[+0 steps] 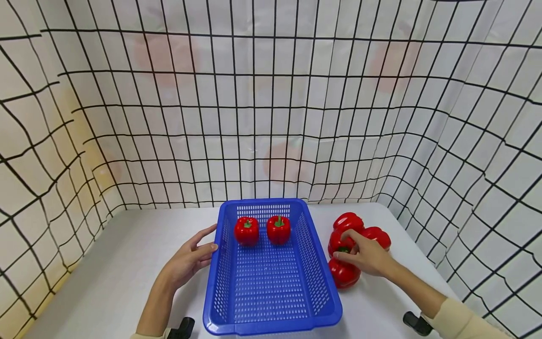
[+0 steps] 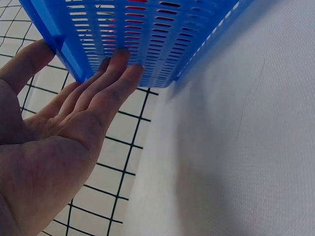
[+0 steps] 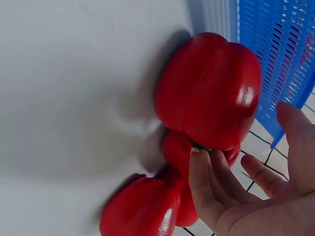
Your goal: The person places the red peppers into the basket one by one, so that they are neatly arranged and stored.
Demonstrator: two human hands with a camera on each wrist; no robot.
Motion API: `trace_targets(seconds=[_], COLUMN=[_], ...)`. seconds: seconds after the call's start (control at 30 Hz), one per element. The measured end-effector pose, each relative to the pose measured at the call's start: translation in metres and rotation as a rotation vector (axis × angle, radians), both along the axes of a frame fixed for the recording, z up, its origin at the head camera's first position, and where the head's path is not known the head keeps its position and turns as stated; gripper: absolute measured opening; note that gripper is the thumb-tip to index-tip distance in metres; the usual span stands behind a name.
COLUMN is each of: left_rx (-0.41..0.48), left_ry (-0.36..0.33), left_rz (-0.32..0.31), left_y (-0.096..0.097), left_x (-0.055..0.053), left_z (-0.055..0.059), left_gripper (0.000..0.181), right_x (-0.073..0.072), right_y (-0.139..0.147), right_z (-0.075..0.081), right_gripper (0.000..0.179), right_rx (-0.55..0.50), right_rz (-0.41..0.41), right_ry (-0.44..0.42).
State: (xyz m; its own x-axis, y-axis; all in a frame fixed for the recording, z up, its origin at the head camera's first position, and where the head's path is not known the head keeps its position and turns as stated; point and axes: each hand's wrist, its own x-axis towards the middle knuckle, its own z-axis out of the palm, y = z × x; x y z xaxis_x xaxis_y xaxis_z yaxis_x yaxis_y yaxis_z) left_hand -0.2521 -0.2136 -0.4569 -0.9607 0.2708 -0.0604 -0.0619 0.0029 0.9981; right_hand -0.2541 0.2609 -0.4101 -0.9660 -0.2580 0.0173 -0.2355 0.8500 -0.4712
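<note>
A blue perforated plastic basket (image 1: 271, 292) stands on the white table. Two red bell peppers with green stems, a left one (image 1: 246, 233) and a right one (image 1: 278, 231), sit upright near its far end. My left hand (image 1: 186, 263) is at the basket's left side; in the left wrist view its extended fingers (image 2: 110, 91) lie against the slotted wall, with the thumb near the rim. Beside the basket, my right hand (image 1: 370, 256) reaches over a cluster of red bell peppers, fingers spread near the green stem of the front pepper (image 1: 344, 275). That pepper (image 3: 209, 91) looms large in the right wrist view.
Behind the front pepper lie a middle pepper (image 1: 338, 241), a back pepper (image 1: 348, 221) and a right-hand pepper (image 1: 378, 237), close together. Black wire mesh (image 1: 254, 108) before white sheeting encloses the table's back and sides. White tabletop (image 1: 139, 249) extends left of the basket.
</note>
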Motion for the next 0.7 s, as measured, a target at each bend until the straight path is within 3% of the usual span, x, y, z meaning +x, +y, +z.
trace_targets(seconds=[0.7], left_rx=[0.012], left_ry=[0.003], left_rz=[-0.013], left_y=[-0.001], left_x=[-0.003], left_z=[-0.002], left_gripper=[0.070], right_x=[0.006], right_y=[0.002], right_z=[-0.013], right_gripper=[0.052], right_rx=[0.042], right_rz=[0.000], right_ry=[0.024])
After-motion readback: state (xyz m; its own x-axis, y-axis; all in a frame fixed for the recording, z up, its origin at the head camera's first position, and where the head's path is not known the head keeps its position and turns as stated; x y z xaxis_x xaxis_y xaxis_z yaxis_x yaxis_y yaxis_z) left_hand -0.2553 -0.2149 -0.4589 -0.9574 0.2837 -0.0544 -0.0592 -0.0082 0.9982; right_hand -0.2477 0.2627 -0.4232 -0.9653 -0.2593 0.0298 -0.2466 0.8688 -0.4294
